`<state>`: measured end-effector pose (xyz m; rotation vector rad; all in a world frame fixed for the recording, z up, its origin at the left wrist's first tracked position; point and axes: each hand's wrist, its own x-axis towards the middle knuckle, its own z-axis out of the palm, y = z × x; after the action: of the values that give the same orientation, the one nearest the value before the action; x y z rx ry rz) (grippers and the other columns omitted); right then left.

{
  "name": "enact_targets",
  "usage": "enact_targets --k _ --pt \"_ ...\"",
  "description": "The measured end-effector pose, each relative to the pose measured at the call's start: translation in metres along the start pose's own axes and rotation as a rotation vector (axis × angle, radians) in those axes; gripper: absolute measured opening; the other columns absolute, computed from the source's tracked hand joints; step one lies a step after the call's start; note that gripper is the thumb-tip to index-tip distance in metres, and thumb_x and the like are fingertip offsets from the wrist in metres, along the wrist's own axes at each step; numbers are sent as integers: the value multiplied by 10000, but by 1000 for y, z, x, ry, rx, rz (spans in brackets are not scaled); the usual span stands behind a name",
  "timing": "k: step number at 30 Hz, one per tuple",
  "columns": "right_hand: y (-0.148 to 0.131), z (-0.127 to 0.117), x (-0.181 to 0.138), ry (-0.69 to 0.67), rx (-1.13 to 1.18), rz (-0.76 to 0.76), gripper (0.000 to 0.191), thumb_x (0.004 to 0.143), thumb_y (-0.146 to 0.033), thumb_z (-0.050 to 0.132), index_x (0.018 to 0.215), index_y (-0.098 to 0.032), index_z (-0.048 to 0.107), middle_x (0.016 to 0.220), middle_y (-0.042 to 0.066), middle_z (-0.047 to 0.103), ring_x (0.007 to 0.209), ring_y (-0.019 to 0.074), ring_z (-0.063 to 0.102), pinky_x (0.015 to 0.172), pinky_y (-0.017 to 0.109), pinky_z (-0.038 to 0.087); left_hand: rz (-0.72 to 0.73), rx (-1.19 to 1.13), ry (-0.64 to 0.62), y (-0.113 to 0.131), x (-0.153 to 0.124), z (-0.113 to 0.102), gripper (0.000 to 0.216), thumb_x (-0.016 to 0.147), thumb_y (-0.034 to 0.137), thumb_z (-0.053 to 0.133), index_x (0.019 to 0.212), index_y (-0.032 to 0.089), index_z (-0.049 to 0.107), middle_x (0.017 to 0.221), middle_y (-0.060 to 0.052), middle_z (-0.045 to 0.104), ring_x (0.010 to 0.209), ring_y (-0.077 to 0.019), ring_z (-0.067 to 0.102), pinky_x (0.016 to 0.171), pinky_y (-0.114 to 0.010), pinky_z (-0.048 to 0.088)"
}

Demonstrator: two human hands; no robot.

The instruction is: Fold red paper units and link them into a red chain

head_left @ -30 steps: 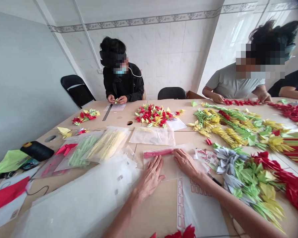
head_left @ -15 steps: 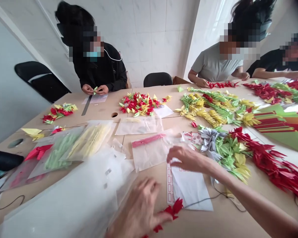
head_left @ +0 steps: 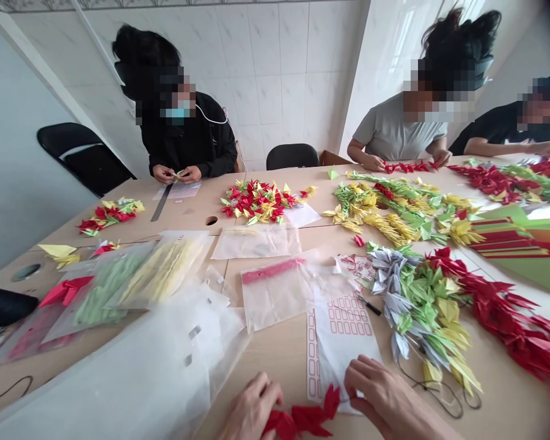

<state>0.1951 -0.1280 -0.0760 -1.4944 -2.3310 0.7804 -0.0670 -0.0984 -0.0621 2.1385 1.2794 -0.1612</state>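
My left hand [head_left: 252, 408] is at the lower middle of the head view, its fingers curled round a string of red folded-paper pieces [head_left: 305, 420]. Part of that string is hidden under the hand and below the frame edge. Just to its right my right hand [head_left: 382, 394] is closed in a pinch on the thin dark cord that leads out of the red pieces; the fingertips mostly hide the cord. Under and behind the right hand lies a white sheet with red-outlined labels [head_left: 349, 316]. Loops of dark cord [head_left: 444, 397] lie to its right.
Clear plastic bags [head_left: 275, 293] and a large translucent sheet [head_left: 119, 373] cover the left side. Grey, green and yellow folded-paper strings [head_left: 421, 293] and a red bundle [head_left: 508, 318] lie right. A black pen [head_left: 370, 304] rests by the labels. Several people sit opposite.
My right hand has come down and toward me, from above the label sheet to beside the red pieces, and has closed. My left hand has moved slightly lower. The pen is now uncovered.
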Motion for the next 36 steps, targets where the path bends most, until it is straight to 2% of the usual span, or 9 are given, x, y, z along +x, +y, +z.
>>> enact_targets --k 5,9,14,16,19,23,26,30,36 --pt "1 -48 19 233 343 139 211 932 -319 369 770 -210 446 655 -13 530 587 118 484 563 222 392 79 -190 263 10 23 -47 284 729 29 454 883 217 603 934 -16 607 841 -145 600 758 -238 454" --pt "24 -53 46 464 416 166 229 901 -395 422 771 -208 441 613 -39 409 533 105 392 488 214 324 106 -285 368 7 43 -67 340 726 106 592 1046 214 555 931 -14 616 807 -152 598 738 -255 466" --pt "54 -43 58 548 414 232 245 851 -442 491 840 -197 504 668 -11 496 570 122 456 506 219 361 148 -332 338 -10 58 -50 643 683 114 703 1251 253 436 1061 -18 582 845 -138 602 772 -257 494" --pt "60 -41 56 536 299 270 229 848 -427 494 844 -200 521 666 -10 525 569 126 471 517 219 372 172 -252 349 -17 62 -37 755 660 128 744 1308 273 384 1113 -27 568 906 -154 595 815 -281 490" --pt "66 -37 52 487 43 297 204 863 -393 464 818 -211 543 661 -10 566 545 126 498 542 229 395 207 -179 386 -24 63 -23 846 609 297 804 1332 255 365 1153 -53 563 1016 -200 557 897 -333 463" --pt "72 -31 53 472 -201 266 207 885 -324 403 942 -226 576 880 34 618 586 138 577 554 254 430 260 -121 415 -28 61 -20 975 487 450 832 1327 225 392 1135 -64 573 1056 -246 510 951 -394 424" --pt "71 -28 56 502 -275 247 245 873 -291 404 1036 -231 577 968 58 584 567 132 576 529 261 442 269 -94 392 -32 60 -23 847 480 337 861 1241 234 503 1117 -47 571 1052 -243 503 925 -373 434" --pt "59 -28 61 481 -286 192 258 892 -266 386 1055 -227 582 1000 70 538 531 106 526 553 270 453 222 -182 390 -37 61 -25 452 657 134 755 1075 236 617 1007 -13 603 997 -182 547 871 -292 446" --pt "23 -22 78 376 -206 -10 258 912 -361 423 1028 -235 616 992 64 521 562 94 532 596 271 460 154 -507 450 -33 67 -26 288 735 132 652 1017 183 629 941 -27 625 858 -146 604 787 -249 481"
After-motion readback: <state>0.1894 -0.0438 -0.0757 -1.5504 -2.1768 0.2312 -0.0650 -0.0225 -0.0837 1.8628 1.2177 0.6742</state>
